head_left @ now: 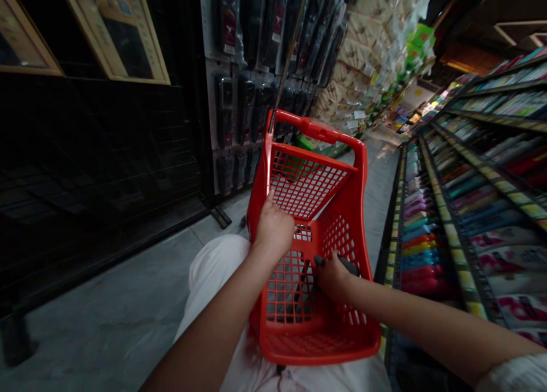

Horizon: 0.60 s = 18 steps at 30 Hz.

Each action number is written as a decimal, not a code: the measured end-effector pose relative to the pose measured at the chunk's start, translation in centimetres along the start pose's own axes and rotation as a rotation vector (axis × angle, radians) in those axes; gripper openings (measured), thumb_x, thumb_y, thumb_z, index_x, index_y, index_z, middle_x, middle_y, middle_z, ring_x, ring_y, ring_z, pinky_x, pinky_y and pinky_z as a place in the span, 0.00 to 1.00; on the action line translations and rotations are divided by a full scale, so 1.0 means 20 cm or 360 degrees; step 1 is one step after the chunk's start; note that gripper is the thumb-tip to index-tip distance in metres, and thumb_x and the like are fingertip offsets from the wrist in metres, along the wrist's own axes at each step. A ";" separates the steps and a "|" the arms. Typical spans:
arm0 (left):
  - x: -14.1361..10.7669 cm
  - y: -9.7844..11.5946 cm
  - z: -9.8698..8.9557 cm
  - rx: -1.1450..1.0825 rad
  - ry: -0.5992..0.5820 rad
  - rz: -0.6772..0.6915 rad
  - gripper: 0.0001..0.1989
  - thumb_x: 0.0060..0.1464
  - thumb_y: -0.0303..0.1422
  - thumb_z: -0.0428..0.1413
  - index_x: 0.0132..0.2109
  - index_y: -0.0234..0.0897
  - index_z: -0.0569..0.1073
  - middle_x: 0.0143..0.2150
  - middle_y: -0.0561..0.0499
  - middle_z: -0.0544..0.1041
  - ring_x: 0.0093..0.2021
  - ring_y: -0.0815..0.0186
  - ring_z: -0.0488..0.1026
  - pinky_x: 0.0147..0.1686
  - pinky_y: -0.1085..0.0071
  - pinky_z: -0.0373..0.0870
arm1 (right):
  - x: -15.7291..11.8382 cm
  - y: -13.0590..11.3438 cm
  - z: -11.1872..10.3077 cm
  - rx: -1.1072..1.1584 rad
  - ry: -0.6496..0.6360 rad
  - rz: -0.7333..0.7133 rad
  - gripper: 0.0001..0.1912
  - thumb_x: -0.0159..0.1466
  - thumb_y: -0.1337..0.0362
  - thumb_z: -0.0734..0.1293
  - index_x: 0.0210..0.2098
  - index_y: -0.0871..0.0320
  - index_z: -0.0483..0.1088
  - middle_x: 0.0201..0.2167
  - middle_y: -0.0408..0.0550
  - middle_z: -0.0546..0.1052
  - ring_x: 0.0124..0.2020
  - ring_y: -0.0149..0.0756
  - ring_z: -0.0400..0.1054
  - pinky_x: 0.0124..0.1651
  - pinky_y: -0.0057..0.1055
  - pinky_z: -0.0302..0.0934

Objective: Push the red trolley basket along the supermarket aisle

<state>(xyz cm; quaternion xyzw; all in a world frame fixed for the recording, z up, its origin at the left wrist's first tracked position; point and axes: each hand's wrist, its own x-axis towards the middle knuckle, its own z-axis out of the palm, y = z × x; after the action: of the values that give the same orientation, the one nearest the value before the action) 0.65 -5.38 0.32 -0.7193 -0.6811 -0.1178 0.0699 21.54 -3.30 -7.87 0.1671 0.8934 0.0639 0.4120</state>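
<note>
A red plastic shopping basket (320, 349) with grid walls stands tilted in front of me, against my legs. My left hand (273, 227) is at its left rim, index finger stretched along the edge and the other fingers curled over the inside. Down inside the basket, my right hand (333, 275) closes round a dark object (349, 265). Only its ends show on either side of the fingers, so its kind is unclear. A long thin metal rod (288, 56) rises from the basket's far left corner.
On the left, black panelling (98, 170) carries framed displays (128, 39). Dark packaged goods (245, 104) hang on a rack ahead, with beige packets (359, 50) beyond. Shelves of folded, colourful goods (423, 244) line the right. Grey floor tiles (128, 312) run along the aisle.
</note>
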 end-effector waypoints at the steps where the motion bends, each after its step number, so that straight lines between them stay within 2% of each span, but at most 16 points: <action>1: 0.00 0.00 0.00 -0.0011 -0.0009 -0.0005 0.17 0.61 0.38 0.52 0.36 0.34 0.82 0.33 0.42 0.82 0.42 0.56 0.77 0.72 0.54 0.40 | -0.02 0.02 -0.05 -0.0065 -0.0071 0.0042 0.06 0.58 0.66 0.71 0.36 0.56 0.79 0.45 0.61 0.80 0.49 0.60 0.74 0.48 0.67 0.65; 3: 0.01 0.00 -0.01 -0.0019 -0.0012 -0.0009 0.17 0.61 0.37 0.51 0.36 0.34 0.82 0.33 0.42 0.82 0.40 0.56 0.77 0.72 0.54 0.39 | -0.04 0.09 -0.18 -0.0126 -0.0136 0.0102 0.09 0.61 0.68 0.69 0.39 0.56 0.79 0.45 0.59 0.81 0.46 0.55 0.76 0.43 0.57 0.70; 5: 0.01 0.01 -0.01 -0.0023 -0.0008 -0.0013 0.16 0.60 0.36 0.51 0.35 0.35 0.82 0.32 0.43 0.82 0.39 0.56 0.77 0.72 0.53 0.39 | -0.04 0.18 -0.31 -0.0063 -0.0028 0.0174 0.11 0.62 0.71 0.66 0.41 0.55 0.78 0.44 0.55 0.81 0.44 0.49 0.77 0.40 0.45 0.72; 6: 0.01 0.01 -0.01 -0.0032 -0.0004 -0.0017 0.16 0.60 0.36 0.52 0.35 0.35 0.82 0.32 0.43 0.82 0.39 0.56 0.77 0.72 0.53 0.39 | -0.04 0.25 -0.38 -0.0044 0.0092 0.0289 0.12 0.62 0.72 0.66 0.41 0.55 0.78 0.44 0.54 0.81 0.44 0.48 0.77 0.41 0.42 0.72; 8: 0.01 0.00 0.00 -0.0064 0.0014 -0.0039 0.15 0.59 0.37 0.53 0.34 0.35 0.82 0.32 0.43 0.82 0.39 0.55 0.77 0.72 0.52 0.40 | -0.04 0.40 -0.50 -0.0069 0.0223 0.0444 0.15 0.65 0.73 0.60 0.43 0.59 0.78 0.47 0.59 0.80 0.45 0.50 0.75 0.42 0.44 0.71; 10: 0.01 0.00 0.00 -0.0095 0.0038 -0.0051 0.15 0.58 0.39 0.54 0.34 0.35 0.82 0.32 0.43 0.82 0.39 0.55 0.77 0.72 0.52 0.41 | -0.04 0.58 -0.57 -0.0093 0.0322 0.0601 0.18 0.66 0.74 0.57 0.45 0.61 0.77 0.49 0.64 0.78 0.50 0.54 0.72 0.46 0.49 0.68; 12: 0.01 0.00 0.00 -0.0088 0.0037 -0.0046 0.15 0.58 0.40 0.55 0.35 0.35 0.82 0.32 0.43 0.82 0.40 0.55 0.77 0.72 0.53 0.41 | -0.03 0.73 -0.59 -0.0084 0.0348 0.0772 0.17 0.66 0.71 0.58 0.42 0.56 0.79 0.48 0.61 0.79 0.51 0.55 0.71 0.52 0.55 0.64; 14: 0.01 -0.01 -0.01 -0.0057 0.0006 -0.0033 0.16 0.59 0.41 0.55 0.36 0.34 0.82 0.33 0.44 0.82 0.40 0.55 0.77 0.72 0.54 0.41 | -0.02 0.81 -0.55 -0.0041 0.0331 0.0847 0.15 0.65 0.70 0.60 0.41 0.55 0.79 0.46 0.59 0.80 0.52 0.56 0.70 0.58 0.57 0.58; 16: 0.01 -0.01 -0.02 -0.0036 -0.0032 -0.0024 0.17 0.60 0.41 0.54 0.36 0.34 0.83 0.33 0.44 0.82 0.40 0.57 0.77 0.72 0.54 0.41 | -0.01 0.82 -0.49 0.0014 0.0297 0.0793 0.13 0.64 0.69 0.62 0.41 0.57 0.79 0.45 0.60 0.80 0.52 0.56 0.70 0.59 0.56 0.56; 18: 0.01 -0.01 -0.03 -0.0027 -0.0053 -0.0020 0.17 0.60 0.40 0.53 0.37 0.34 0.83 0.33 0.44 0.82 0.40 0.58 0.77 0.72 0.54 0.41 | 0.03 0.77 -0.42 0.0054 0.0203 0.0638 0.12 0.62 0.70 0.64 0.41 0.58 0.78 0.45 0.61 0.80 0.53 0.56 0.70 0.58 0.55 0.57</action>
<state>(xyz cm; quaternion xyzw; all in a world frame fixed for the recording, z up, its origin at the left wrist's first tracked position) 0.50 -5.23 0.88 -0.7175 -0.6856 -0.1120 0.0519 18.61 11.52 1.17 0.3440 0.8675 0.1400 0.3310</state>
